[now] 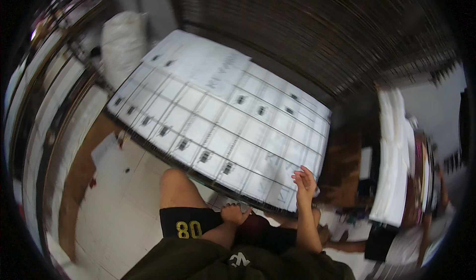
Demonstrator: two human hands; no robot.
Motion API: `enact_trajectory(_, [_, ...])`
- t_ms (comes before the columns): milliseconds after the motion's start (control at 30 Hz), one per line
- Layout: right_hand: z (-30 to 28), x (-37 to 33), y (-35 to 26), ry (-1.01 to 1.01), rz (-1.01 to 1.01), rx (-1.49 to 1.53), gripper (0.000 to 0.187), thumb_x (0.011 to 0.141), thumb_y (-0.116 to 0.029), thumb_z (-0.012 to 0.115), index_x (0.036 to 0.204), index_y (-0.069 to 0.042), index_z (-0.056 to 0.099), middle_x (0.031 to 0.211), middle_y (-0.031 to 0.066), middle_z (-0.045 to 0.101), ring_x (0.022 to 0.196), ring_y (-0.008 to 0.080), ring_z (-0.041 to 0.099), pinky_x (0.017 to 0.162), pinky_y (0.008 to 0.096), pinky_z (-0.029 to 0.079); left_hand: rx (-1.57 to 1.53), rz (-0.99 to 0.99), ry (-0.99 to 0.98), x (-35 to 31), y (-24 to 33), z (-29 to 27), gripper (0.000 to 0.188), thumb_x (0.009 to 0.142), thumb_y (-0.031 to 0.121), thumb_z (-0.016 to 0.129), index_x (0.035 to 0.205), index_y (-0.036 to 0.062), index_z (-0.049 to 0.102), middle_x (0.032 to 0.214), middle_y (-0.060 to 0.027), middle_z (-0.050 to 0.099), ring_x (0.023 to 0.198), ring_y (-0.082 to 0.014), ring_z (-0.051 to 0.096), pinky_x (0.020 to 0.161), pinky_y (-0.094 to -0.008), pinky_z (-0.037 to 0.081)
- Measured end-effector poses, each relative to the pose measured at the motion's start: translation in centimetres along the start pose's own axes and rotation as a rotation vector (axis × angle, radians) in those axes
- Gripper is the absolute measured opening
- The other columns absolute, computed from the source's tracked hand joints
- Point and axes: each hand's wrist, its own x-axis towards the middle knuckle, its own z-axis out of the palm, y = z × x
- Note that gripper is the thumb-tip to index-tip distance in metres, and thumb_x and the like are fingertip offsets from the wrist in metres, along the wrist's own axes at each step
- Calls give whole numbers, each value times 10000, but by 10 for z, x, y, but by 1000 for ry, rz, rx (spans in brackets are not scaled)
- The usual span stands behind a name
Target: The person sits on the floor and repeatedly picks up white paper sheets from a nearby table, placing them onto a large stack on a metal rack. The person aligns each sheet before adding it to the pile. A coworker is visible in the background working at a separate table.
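A large tilted white surface (233,131), ruled with dark lines into boxes and bearing small dark printed marks, lies in front of me. Across its far left part, a white paper sheet (198,57) with handwriting overlaps the grid. My right hand (305,181) is raised over the near right corner, fingers loosely apart, with nothing seen in it. Low at the near edge, by my lap, my left hand (234,214) is closed beside a small greyish thing (244,207). What its fingers hold, if anything, is hard to make out.
Racks of upright panels (47,111) line the left side. A plastic-wrapped white bundle (124,47) stands behind the far left corner. At the right are a tall white stack (391,156) and a brown wooden board (342,161). Another person's arm (347,246) reaches in at lower right.
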Motion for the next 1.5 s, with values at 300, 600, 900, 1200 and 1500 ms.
enact_trajectory(300, [-59,-54,-71,79,-366,-306,374,837,-75,634,1205,-46,572,946,75,665,872,147,628,762,276,472,66,-27,41,-2,16,-17,672,787,698,431,894,102,724,833,-150,691,816,-318,669,753,-421,504])
enact_trajectory(600, [-113,-99,-114,220,-431,-313,384,843,-59,612,1223,-41,552,923,74,659,842,135,621,774,276,481,116,-3,-108,-9,23,-22,706,838,673,357,1040,81,683,1020,-183,667,979,-330,633,838,-431,482])
enact_trajectory(900, [-133,-104,-125,274,-467,-264,378,842,-40,605,1215,-25,552,931,82,658,819,123,612,766,272,489,138,13,-85,-7,16,-15,707,840,672,359,1051,80,682,1030,-173,666,987,-324,629,843,-432,479])
enact_trajectory(1200, [-169,-94,-156,321,-500,-81,424,851,-24,600,1263,-13,500,1026,72,608,857,123,585,782,270,473,134,1,-99,-7,19,-17,713,839,682,355,1069,91,680,1034,-158,669,989,-314,632,838,-421,483])
enact_trajectory(1500, [-295,-15,-209,689,-525,419,603,855,-207,622,1365,-48,342,1228,157,479,1021,244,575,813,386,498,143,-18,-89,-8,19,-19,704,840,677,367,1084,94,677,1032,-162,670,985,-308,635,839,-416,487])
